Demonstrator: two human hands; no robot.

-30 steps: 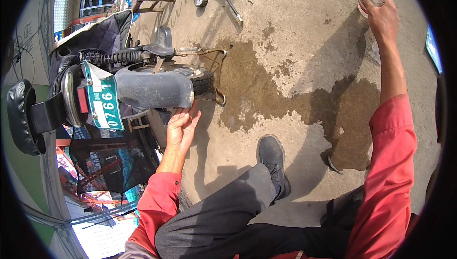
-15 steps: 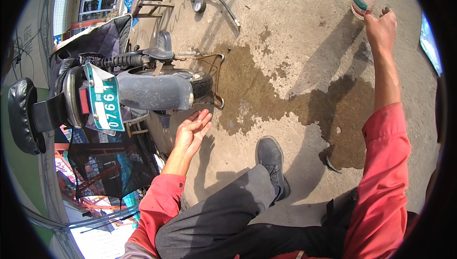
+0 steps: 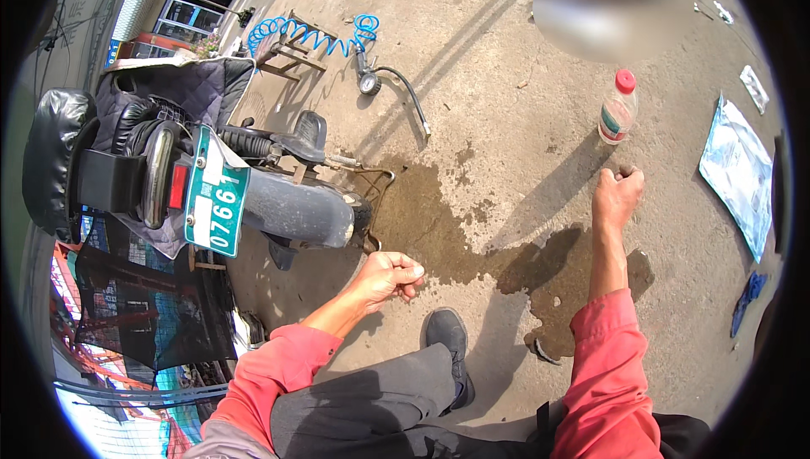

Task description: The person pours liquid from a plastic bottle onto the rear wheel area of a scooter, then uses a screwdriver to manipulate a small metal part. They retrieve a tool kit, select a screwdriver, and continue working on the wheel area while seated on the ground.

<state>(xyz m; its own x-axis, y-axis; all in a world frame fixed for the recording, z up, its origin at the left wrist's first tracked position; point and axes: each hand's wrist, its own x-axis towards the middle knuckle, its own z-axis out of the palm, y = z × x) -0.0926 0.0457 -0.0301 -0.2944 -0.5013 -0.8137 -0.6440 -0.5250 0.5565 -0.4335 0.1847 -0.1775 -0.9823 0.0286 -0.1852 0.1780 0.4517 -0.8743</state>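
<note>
Left of my left hand (image 3: 388,275) the scooter's rear fender (image 3: 295,210) blocks passage; between my hands lies open wet concrete (image 3: 472,240). Beyond my right hand (image 3: 618,197) only a bottle (image 3: 618,109) stands.

Both arms come up from the lower edge in red sleeves pushed back to mid-forearm, leaving the wrists bare. The left hand (image 3: 386,276) is curled into a loose fist, fingers folded in and thumb on top, its forearm angled up and to the right. The right hand (image 3: 617,196) reaches farther forward on a nearly straight arm, fingers bent under, knuckles up. Neither grip holds anything.
</note>
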